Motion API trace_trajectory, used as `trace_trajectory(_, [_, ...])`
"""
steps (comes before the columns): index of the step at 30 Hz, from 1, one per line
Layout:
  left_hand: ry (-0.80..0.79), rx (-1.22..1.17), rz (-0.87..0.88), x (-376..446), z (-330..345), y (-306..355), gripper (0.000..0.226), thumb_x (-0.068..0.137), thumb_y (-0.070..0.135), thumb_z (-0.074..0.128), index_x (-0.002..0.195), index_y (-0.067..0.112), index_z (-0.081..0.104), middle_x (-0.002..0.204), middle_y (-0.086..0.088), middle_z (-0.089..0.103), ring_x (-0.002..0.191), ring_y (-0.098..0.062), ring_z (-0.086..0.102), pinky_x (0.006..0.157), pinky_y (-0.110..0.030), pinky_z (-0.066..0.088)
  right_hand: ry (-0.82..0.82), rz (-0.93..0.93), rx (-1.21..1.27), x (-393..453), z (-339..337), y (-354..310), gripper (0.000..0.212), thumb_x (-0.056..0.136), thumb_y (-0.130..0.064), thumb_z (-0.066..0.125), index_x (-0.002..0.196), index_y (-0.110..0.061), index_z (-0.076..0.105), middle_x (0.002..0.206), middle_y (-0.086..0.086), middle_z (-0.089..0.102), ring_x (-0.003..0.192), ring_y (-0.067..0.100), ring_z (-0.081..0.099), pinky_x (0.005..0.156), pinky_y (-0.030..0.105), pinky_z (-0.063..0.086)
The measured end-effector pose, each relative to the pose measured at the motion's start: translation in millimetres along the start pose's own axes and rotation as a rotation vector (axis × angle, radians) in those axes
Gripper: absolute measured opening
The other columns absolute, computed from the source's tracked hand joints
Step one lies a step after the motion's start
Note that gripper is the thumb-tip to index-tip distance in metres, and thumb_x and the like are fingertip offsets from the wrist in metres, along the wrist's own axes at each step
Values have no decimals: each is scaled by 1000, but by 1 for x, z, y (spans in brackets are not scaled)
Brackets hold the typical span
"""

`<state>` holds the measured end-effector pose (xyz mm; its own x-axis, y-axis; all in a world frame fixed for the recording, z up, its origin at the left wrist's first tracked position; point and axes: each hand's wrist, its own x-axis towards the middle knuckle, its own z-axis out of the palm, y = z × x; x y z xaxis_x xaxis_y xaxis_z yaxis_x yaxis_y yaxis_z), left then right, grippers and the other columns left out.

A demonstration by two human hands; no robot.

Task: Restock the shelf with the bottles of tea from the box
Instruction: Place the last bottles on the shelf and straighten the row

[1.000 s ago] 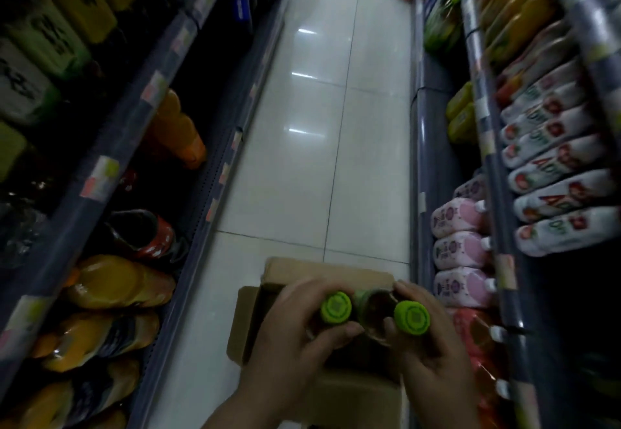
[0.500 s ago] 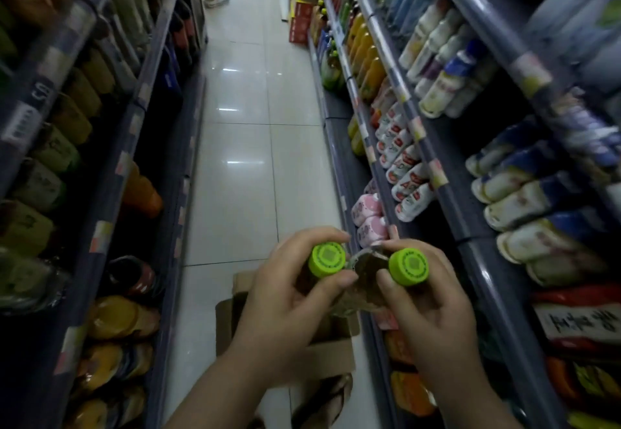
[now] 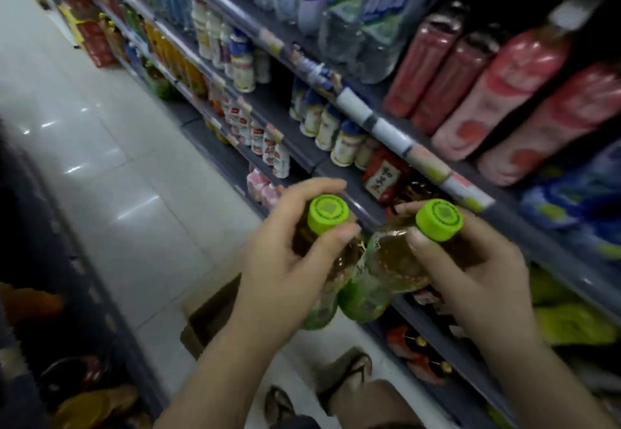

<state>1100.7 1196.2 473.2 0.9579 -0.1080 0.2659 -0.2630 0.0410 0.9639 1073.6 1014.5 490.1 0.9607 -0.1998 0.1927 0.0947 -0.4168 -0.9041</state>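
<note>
Hands (image 3: pixel 289 260) hide both tea bottles' (image 3: pixel 393 260) necks; box (image 3: pixel 208 321) mostly covered.

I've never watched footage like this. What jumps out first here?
Two bright green caps, low in the middle: the left hand grips one tea bottle and the right hand another, their bodies touching. Behind them, shelves of drinks run along the right, with tall pink bottles at upper right.

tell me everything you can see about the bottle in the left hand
The left bottle is clear plastic holding amber tea, with a lime-green screw cap and a green label lower down. It is held upright above the box, the left hand wrapped around its neck and shoulder. Its body seems to touch the right bottle.
</note>
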Motion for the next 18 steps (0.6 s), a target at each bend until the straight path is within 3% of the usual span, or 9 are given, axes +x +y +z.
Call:
trace_trajectory(4, [-185,-36,16,11,49,21,30,82,33,62,111,28,55,96,-2,71,93,-13,68,78,-21,51,160,48,-40,-22,-55,-6,33,78,-51,62,99,-28,71,98,-13,73,91,7,69,72,30,57])
trace_trajectory(8, [-371,-70,81,21,106,39,23,83,28,63,105,20,57,94,5,72,91,-6,68,77,-15,49,351,61,-56,-46,-107,-6,35,78,-46,62,101,-22,72,96,-10,73,90,8,69,71,27,57])
trace_trajectory(11, [-484,-100,108,22,152,50,22,85,25,61,104,15,58,93,6,72,91,-4,67,77,-14,48,486,77,-26,-66,-144,1,30,77,-43,65,99,-23,72,93,-6,74,87,10,70,71,30,57])
trace_trajectory(13, [-547,-113,128,20,182,56,26,85,31,60,105,15,58,93,1,72,92,-10,67,78,-21,51,570,89,-17,-78,-168,4,27,76,-43,67,97,-25,72,90,-7,75,85,10,70,70,29,57])
trace_trajectory(18, [-663,-165,134,4,255,70,24,83,37,60,103,25,58,93,-5,70,93,-15,67,79,-26,53,684,82,-92,-106,-224,8,12,78,-24,68,90,-23,69,84,-4,71,73,6,67,61,18,52])
